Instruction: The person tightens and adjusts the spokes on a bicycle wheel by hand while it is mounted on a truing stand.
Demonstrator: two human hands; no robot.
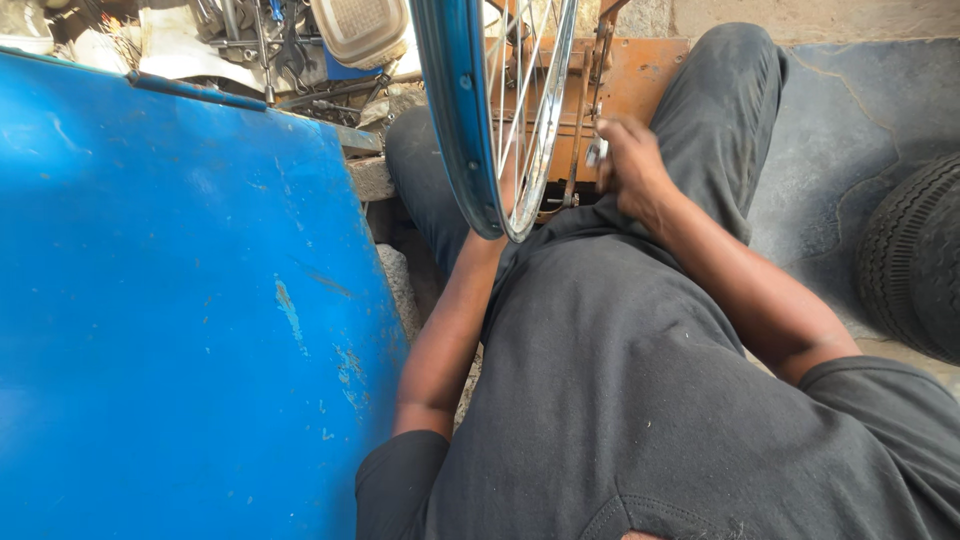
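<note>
A bicycle wheel with a blue rim [455,110] and thin metal spokes [530,90] stands upright between my knees. My right hand [630,165] is closed on a small silvery tool [597,152] at the spokes on the wheel's right side. My left forearm [450,320] reaches up behind the rim; the left hand itself is hidden by the wheel. An orange-brown metal stand [640,80] holds the wheel from behind.
A large blue painted panel [180,300] fills the left side. Loose tools and metal parts [280,50] lie at the top left. A black rubber tyre [915,260] rests on the stone floor [850,120] at the right.
</note>
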